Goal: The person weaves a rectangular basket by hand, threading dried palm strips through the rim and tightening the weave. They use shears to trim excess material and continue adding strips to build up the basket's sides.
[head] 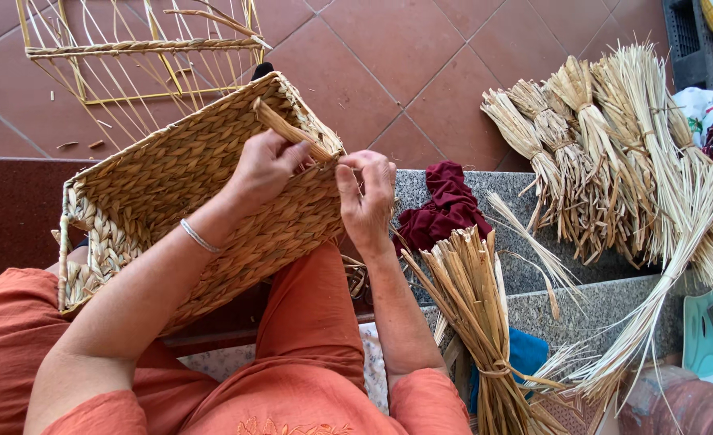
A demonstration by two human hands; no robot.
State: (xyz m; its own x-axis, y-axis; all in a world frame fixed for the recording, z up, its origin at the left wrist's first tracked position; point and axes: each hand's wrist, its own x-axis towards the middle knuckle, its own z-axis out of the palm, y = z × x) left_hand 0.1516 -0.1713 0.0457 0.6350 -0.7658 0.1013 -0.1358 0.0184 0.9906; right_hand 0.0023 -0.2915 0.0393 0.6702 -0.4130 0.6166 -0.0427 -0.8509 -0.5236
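A rectangular woven straw basket lies tilted on my lap, one side facing up. My left hand, with a silver bangle on the wrist, rests on the basket's right corner and grips a thick twisted straw strand that sticks up from the rim. My right hand is just to the right of it, fingers pinched at the basket's rim where the strand enters the weave. What lies between its fingertips is too small to tell.
A tied bundle of straw stands by my right knee on a grey stone step. A dark red cloth lies behind it. Several more straw bundles lie at the right. A wire basket frame sits on the tiled floor at the top left.
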